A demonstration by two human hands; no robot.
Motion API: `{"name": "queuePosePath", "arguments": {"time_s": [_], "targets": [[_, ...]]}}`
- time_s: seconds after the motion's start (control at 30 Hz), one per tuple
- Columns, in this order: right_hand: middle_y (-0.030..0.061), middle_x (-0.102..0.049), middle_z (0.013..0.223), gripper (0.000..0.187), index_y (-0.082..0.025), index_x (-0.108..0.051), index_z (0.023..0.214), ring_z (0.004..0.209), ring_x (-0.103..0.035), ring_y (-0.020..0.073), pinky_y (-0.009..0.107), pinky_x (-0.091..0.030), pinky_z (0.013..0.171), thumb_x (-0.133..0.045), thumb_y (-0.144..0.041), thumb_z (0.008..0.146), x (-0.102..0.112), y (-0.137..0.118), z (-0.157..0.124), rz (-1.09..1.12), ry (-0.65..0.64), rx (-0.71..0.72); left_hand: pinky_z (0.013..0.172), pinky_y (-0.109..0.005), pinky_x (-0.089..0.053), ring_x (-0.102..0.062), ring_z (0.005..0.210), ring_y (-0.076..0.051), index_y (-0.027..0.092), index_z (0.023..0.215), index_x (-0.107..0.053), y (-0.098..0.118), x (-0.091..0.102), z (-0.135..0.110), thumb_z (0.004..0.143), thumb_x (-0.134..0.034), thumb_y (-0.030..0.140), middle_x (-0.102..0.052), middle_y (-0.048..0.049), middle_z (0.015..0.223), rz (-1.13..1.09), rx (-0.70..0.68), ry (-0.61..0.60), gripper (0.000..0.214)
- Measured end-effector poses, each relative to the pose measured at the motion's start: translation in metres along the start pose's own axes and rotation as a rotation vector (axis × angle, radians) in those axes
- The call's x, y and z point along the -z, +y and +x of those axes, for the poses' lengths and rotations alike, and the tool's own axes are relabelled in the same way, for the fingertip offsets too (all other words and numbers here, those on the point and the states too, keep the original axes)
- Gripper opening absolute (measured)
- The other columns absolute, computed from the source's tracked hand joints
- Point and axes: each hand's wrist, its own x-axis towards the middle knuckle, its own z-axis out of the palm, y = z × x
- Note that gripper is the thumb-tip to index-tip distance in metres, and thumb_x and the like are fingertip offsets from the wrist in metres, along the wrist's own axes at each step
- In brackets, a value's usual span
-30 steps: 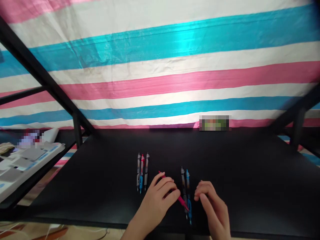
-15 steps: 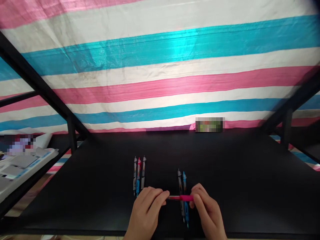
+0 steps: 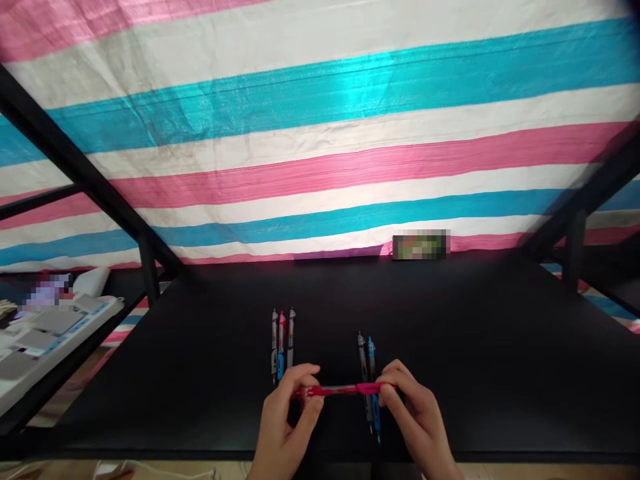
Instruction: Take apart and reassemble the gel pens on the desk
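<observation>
A red pen (image 3: 340,389) is held level above the black table (image 3: 475,347), crosswise to me. My left hand (image 3: 287,417) pinches its left end and my right hand (image 3: 415,417) pinches its right end, both closed on it. Under the right part of the red pen lie two pens (image 3: 369,380), one dark and one blue, side by side and pointing away from me. A group of three pens (image 3: 282,340) lies just left of my left hand, also pointing away.
A striped pink, blue and white tarp (image 3: 320,133) hangs behind the table. Black frame bars (image 3: 90,180) slant at the left and right. A white device (image 3: 45,333) sits on a lower surface at the far left.
The red pen went from slanted in my left hand alone to level between both hands, lifted slightly. My right hand closed on its right end.
</observation>
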Motion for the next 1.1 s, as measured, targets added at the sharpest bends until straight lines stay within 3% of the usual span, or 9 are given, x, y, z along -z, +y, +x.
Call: {"name": "queuePosePath", "arguments": {"time_s": [0.13, 0.3, 0.47, 0.57, 0.63, 0.77, 0.9, 1.03, 1.1], "targets": [[0.0023, -0.054, 0.076, 0.049, -0.021, -0.058, 0.064, 0.070, -0.056, 0.0177, 0.029, -0.043, 0.061, -0.053, -0.040, 0.108, 0.001, 0.005, -0.003, 0.059, 0.062, -0.091, 0.069, -0.028, -0.060, -0.072, 0.071, -0.019, 0.025, 0.107, -0.072, -0.001, -0.005, -0.010, 0.099, -0.066, 0.039, -0.073, -0.0022, 0.082, -0.209, 0.195, 0.119, 0.018], [0.0015, -0.051, 0.073, 0.052, -0.020, -0.054, 0.061, 0.070, -0.052, 0.0171, 0.029, -0.039, 0.063, -0.051, -0.038, 0.110, 0.002, 0.010, -0.005, 0.048, -0.001, -0.082, 0.067, -0.029, -0.059, -0.069, 0.067, -0.018, 0.021, 0.089, -0.076, -0.009, -0.007, -0.016, 0.090, -0.077, 0.044, -0.071, -0.0021, 0.075, -0.295, 0.341, 0.260, 0.023], [0.0000, -0.050, 0.079, 0.035, -0.022, -0.058, 0.075, 0.074, -0.050, 0.0174, 0.030, -0.039, 0.068, -0.057, -0.035, 0.108, 0.004, 0.004, -0.004, 0.081, -0.061, -0.044, 0.058, -0.025, -0.056, -0.064, 0.058, -0.015, 0.017, 0.083, -0.080, -0.029, -0.009, -0.019, 0.080, -0.088, 0.046, -0.071, -0.0037, 0.070, -0.462, 0.354, 0.345, 0.029], [0.0009, -0.056, 0.088, 0.017, -0.024, -0.067, 0.095, 0.081, -0.054, 0.0185, 0.030, -0.041, 0.073, -0.061, -0.034, 0.106, 0.005, 0.002, -0.004, 0.099, -0.086, -0.041, 0.056, -0.023, -0.055, -0.061, 0.056, -0.013, 0.017, 0.081, -0.081, -0.030, -0.013, -0.019, 0.078, -0.091, 0.043, -0.068, -0.0024, 0.069, -0.537, 0.330, 0.433, 0.028], [0.0010, -0.056, 0.088, 0.020, -0.024, -0.067, 0.094, 0.080, -0.054, 0.0182, 0.030, -0.040, 0.072, -0.058, -0.036, 0.108, 0.005, 0.002, -0.004, 0.098, -0.082, -0.064, 0.055, -0.022, -0.054, -0.060, 0.055, -0.011, 0.018, 0.079, -0.082, -0.026, -0.014, -0.017, 0.077, -0.092, 0.042, -0.068, -0.0025, 0.072, -0.578, 0.291, 0.471, 0.026], [-0.0010, -0.047, 0.077, 0.040, -0.022, -0.053, 0.073, 0.070, -0.046, 0.0163, 0.030, -0.035, 0.065, -0.053, -0.037, 0.110, 0.004, 0.003, -0.005, 0.115, -0.064, -0.099, 0.051, -0.021, -0.053, -0.060, 0.052, -0.010, 0.019, 0.077, -0.083, -0.020, -0.014, -0.013, 0.076, -0.094, 0.040, -0.069, -0.0028, 0.072, -0.608, 0.226, 0.445, 0.024], [-0.0007, -0.050, 0.081, 0.028, -0.023, -0.060, 0.084, 0.074, -0.046, 0.0173, 0.030, -0.036, 0.067, -0.057, -0.039, 0.107, 0.006, 0.002, -0.004, 0.173, -0.072, -0.104, 0.053, -0.022, -0.054, -0.062, 0.055, -0.011, 0.020, 0.080, -0.084, -0.019, -0.013, -0.012, 0.078, -0.093, 0.040, -0.070, -0.0037, 0.076, -0.622, 0.224, 0.421, 0.022], [-0.0008, -0.048, 0.077, 0.039, -0.022, -0.053, 0.074, 0.071, -0.044, 0.0169, 0.031, -0.034, 0.066, -0.053, -0.039, 0.109, 0.006, 0.004, -0.005, 0.186, -0.064, -0.115, 0.054, -0.023, -0.055, -0.063, 0.056, -0.012, 0.020, 0.082, -0.084, -0.020, -0.013, -0.013, 0.081, -0.091, 0.038, -0.069, -0.0038, 0.076, -0.640, 0.214, 0.382, 0.019], [-0.0006, -0.050, 0.079, 0.033, -0.022, -0.057, 0.079, 0.074, -0.045, 0.0175, 0.031, -0.035, 0.068, -0.058, -0.038, 0.108, 0.006, 0.004, -0.005, 0.195, -0.054, -0.109, 0.053, -0.022, -0.054, -0.063, 0.056, -0.012, 0.020, 0.083, -0.084, -0.021, -0.012, -0.012, 0.081, -0.090, 0.035, -0.070, -0.0040, 0.075, -0.644, 0.188, 0.364, 0.017]]}}
